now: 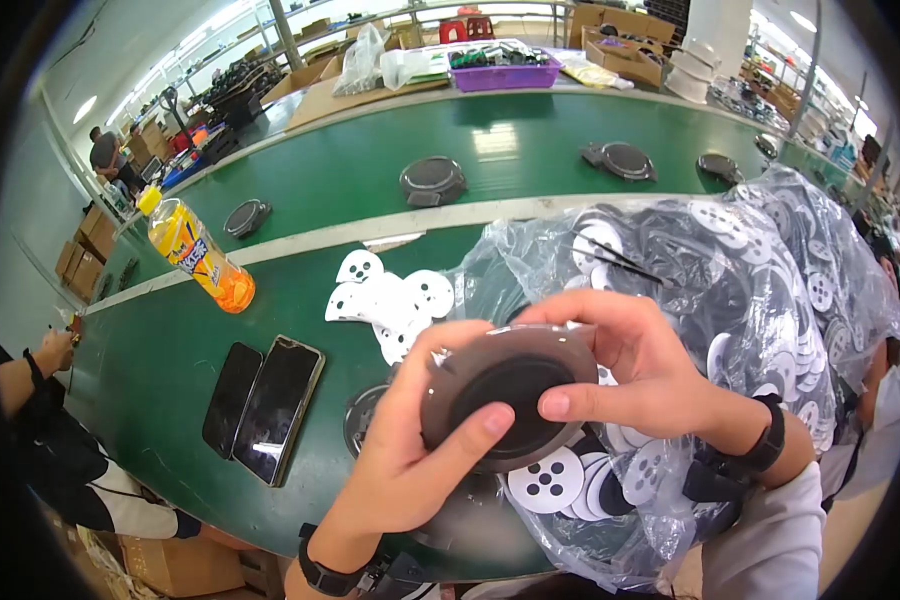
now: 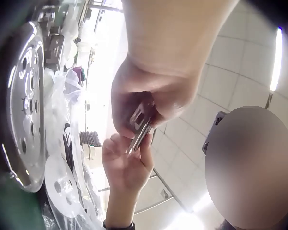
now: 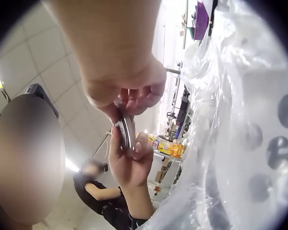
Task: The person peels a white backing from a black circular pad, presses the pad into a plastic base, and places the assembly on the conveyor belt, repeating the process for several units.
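Note:
Both hands hold a round brown-grey plastic housing (image 1: 525, 385) with a black circular centre, raised above the green table (image 1: 160, 400). My left hand (image 1: 395, 470) grips its left side, the thumb lying on the black centre. On the opposite side my right hand (image 1: 660, 380) grips the rim, with its thumb tip at the black centre too. In the left wrist view the housing (image 2: 141, 122) appears edge-on between the hands. Another dark round housing (image 1: 361, 415) lies partly hidden behind the left hand. White round pads with black dots (image 1: 547, 480) lie just below.
A clear plastic bag (image 1: 500, 255) full of dotted white pads spreads across the right. More white pads (image 1: 432, 293) sit at centre. Two phones (image 1: 285, 400) and an orange drink bottle (image 1: 195, 255) stand left. Several housings (image 1: 432, 181) rest on the green strip behind.

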A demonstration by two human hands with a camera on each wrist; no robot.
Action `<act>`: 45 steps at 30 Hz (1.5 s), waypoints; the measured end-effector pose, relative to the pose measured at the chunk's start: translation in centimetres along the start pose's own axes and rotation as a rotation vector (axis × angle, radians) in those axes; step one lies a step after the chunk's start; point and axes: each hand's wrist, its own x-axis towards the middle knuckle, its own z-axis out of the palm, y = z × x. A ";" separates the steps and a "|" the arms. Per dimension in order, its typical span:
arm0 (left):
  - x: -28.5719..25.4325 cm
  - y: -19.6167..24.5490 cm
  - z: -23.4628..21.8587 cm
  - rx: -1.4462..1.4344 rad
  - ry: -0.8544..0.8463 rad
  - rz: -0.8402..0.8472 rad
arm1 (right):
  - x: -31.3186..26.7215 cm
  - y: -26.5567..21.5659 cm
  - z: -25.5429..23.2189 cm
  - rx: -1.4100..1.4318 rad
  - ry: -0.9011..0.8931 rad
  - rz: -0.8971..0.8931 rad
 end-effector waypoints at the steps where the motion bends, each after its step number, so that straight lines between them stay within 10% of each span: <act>1: -0.1 0.0 0.0 0.019 -0.016 0.000 | -0.2 -0.6 -0.3 -0.028 -0.039 0.090; 10: 0.7 -0.3 -1.7 0.010 -0.184 -0.084 | 0.0 -0.6 -0.5 0.075 -0.043 0.226; 12: 1.0 -1.2 -2.2 0.140 -0.233 -0.060 | 1.0 -1.1 -1.1 -0.381 -0.215 0.236; 14: 1.1 -1.5 -2.0 0.351 -0.152 0.194 | 1.5 -1.9 -0.7 -0.374 -0.199 0.261; 16: 0.5 -0.6 -2.2 0.411 0.145 -0.091 | 2.0 -2.9 -0.9 -0.224 -0.113 0.275; 20: 1.6 -1.7 -3.6 0.218 0.549 0.119 | 6.6 -4.6 -4.7 -0.600 0.158 0.015; 24: 1.6 -1.9 -5.6 0.246 0.536 0.064 | 12.3 -2.3 -10.6 -1.378 0.402 -0.142; 31: 1.1 -1.8 -8.0 0.604 0.547 0.062 | 10.7 0.6 -10.0 -1.293 0.115 -0.024; 36: -1.1 -0.8 -7.3 1.375 0.020 -0.438 | 8.4 -0.8 -4.3 -0.850 -0.306 0.034; 41: -1.3 -1.4 -6.8 1.379 0.014 -0.421 | 3.3 0.9 0.5 -1.119 -0.702 0.061; 45: -1.2 -1.4 -6.7 1.375 0.007 -0.371 | 1.9 1.3 0.3 -0.999 -0.614 0.001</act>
